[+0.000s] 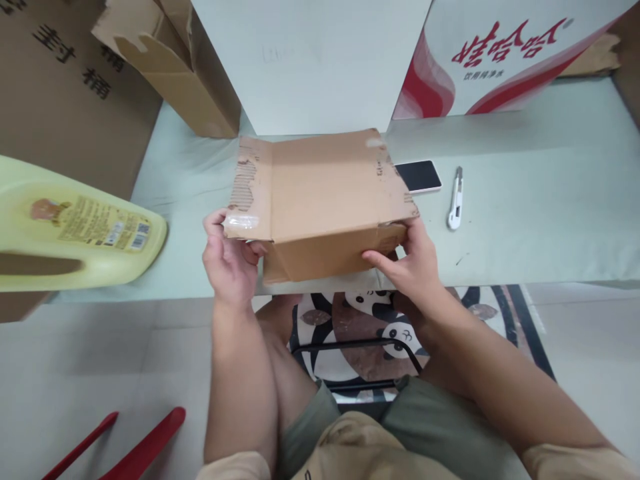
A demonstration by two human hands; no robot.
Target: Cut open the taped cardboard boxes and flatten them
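Note:
Between my two hands, a brown cardboard box (pixel 320 193) is held at the front edge of the table. Torn, ridged patches show on its left and right flaps, and a strip of clear tape shines at the lower left corner. My left hand (pixel 233 260) grips that left corner, its fingers partly hidden by the flap. At the right front corner my right hand (pixel 413 260) is closed on the box, thumb lying along the front panel. Right of the box lie a phone (pixel 420 176), partly covered by it, and a white utility knife (pixel 455 200).
A pale green cloth covers the table (pixel 540 200). Behind stand a white box (pixel 315 60), a red-and-white printed carton (pixel 500 60) and a tall cardboard box (pixel 200 87). A large yellow jug (pixel 100 227) is at the left. Red legs (pixel 145 447) show on the floor.

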